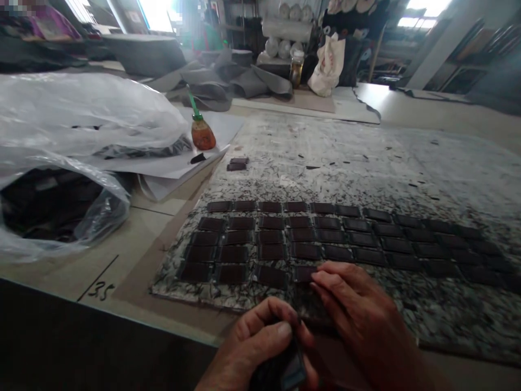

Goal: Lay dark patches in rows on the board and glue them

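Rows of dark brown rectangular patches (305, 251), possibly leather, lie on a speckled, glue-spattered board (456, 309). My right hand (358, 304) rests flat at the grid's front edge, its fingertips on a patch (304, 274). Just below, my left hand (254, 347) is shut on a dark stack of similar pieces (280, 369), partly hidden by my fingers. A small pair of stacked patches (237, 164) sits apart, beyond the rows.
A clear plastic bag (61, 184) of dark pieces lies at left beside paper sheets (179, 174). An orange-brown bottle (202, 136) with a green stick stands on them. Grey material (228, 81) and white rolls (285, 32) lie behind, near a person (199, 32).
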A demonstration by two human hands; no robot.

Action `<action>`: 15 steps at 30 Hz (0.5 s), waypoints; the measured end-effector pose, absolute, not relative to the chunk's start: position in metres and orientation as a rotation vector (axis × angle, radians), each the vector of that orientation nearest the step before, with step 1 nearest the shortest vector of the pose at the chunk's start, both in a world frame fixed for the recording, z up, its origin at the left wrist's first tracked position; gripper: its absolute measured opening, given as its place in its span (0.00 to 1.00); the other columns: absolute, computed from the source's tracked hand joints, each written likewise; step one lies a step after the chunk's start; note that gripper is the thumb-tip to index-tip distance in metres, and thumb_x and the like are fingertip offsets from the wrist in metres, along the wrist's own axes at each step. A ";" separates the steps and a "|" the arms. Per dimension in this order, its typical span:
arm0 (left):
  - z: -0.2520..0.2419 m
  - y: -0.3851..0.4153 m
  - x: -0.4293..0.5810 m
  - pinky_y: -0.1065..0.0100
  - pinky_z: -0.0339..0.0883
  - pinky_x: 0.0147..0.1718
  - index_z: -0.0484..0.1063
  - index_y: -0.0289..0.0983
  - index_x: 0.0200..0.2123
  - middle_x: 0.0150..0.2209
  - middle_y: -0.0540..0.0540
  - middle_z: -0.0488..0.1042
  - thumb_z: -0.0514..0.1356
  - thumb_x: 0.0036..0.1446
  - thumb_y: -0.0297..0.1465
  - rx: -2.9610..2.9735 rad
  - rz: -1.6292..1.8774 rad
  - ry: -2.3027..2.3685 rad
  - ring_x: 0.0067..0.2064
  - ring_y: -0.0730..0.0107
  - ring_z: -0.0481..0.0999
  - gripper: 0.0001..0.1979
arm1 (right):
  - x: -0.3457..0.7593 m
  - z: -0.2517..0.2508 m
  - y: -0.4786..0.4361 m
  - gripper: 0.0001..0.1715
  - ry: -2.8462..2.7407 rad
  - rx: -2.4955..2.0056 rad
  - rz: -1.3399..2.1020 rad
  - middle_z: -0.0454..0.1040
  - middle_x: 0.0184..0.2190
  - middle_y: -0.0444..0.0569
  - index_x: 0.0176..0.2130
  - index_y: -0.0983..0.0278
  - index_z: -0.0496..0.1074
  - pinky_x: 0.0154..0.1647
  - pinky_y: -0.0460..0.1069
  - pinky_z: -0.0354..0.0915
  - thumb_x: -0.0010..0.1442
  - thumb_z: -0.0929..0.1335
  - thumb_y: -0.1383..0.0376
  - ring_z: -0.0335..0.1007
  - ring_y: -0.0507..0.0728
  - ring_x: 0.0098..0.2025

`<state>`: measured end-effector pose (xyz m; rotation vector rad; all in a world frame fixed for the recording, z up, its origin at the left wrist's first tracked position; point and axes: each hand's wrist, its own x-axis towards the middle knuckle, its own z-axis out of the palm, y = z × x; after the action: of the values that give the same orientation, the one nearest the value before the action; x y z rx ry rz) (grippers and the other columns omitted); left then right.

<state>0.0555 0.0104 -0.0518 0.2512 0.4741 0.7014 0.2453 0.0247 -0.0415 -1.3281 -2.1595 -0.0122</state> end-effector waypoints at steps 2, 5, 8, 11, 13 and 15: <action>-0.053 0.011 0.055 0.72 0.67 0.32 0.69 0.36 0.32 0.31 0.48 0.77 0.66 0.51 0.32 0.249 0.693 0.471 0.29 0.70 0.79 0.09 | 0.245 -0.040 0.025 0.10 -2.163 -1.319 -0.002 0.75 0.36 0.50 0.38 0.65 0.74 0.45 0.49 0.63 0.63 0.63 0.71 0.67 0.56 0.40; -0.056 0.012 0.054 0.73 0.66 0.37 0.71 0.35 0.31 0.30 0.46 0.77 0.68 0.49 0.33 0.301 0.706 0.499 0.32 0.73 0.77 0.10 | 0.241 -0.039 0.025 0.08 -2.160 -1.298 0.027 0.75 0.36 0.49 0.38 0.65 0.74 0.46 0.50 0.61 0.62 0.65 0.71 0.66 0.56 0.41; -0.058 0.013 0.053 0.74 0.64 0.37 0.72 0.35 0.31 0.29 0.44 0.77 0.68 0.49 0.33 0.352 0.699 0.481 0.32 0.73 0.76 0.10 | 0.231 -0.039 0.027 0.07 -2.174 -1.281 0.078 0.76 0.37 0.48 0.38 0.65 0.74 0.46 0.52 0.62 0.60 0.66 0.70 0.67 0.57 0.41; -0.052 0.013 0.052 0.72 0.64 0.35 0.72 0.34 0.31 0.30 0.43 0.77 0.68 0.49 0.33 0.344 0.695 0.412 0.31 0.72 0.75 0.10 | 0.221 -0.039 0.030 0.08 -2.222 -1.271 0.119 0.77 0.39 0.48 0.38 0.63 0.75 0.48 0.56 0.61 0.59 0.67 0.68 0.67 0.60 0.43; -0.045 0.013 0.052 0.71 0.64 0.36 0.71 0.33 0.30 0.29 0.43 0.77 0.68 0.47 0.33 0.315 0.689 0.430 0.32 0.71 0.75 0.11 | 0.215 -0.039 0.033 0.09 -2.246 -1.272 0.135 0.77 0.41 0.48 0.39 0.62 0.75 0.49 0.58 0.60 0.60 0.66 0.68 0.67 0.62 0.45; -0.039 0.012 0.051 0.72 0.63 0.36 0.71 0.33 0.31 0.29 0.44 0.76 0.68 0.47 0.32 0.268 0.669 0.469 0.32 0.72 0.74 0.12 | 0.212 -0.039 0.035 0.10 -2.251 -1.283 0.147 0.76 0.41 0.49 0.40 0.62 0.75 0.49 0.58 0.60 0.61 0.65 0.69 0.66 0.62 0.45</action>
<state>0.0510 0.0122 -0.0394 0.2680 0.4688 0.6694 0.2119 0.0354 -0.0385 -1.2834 -2.2513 0.1472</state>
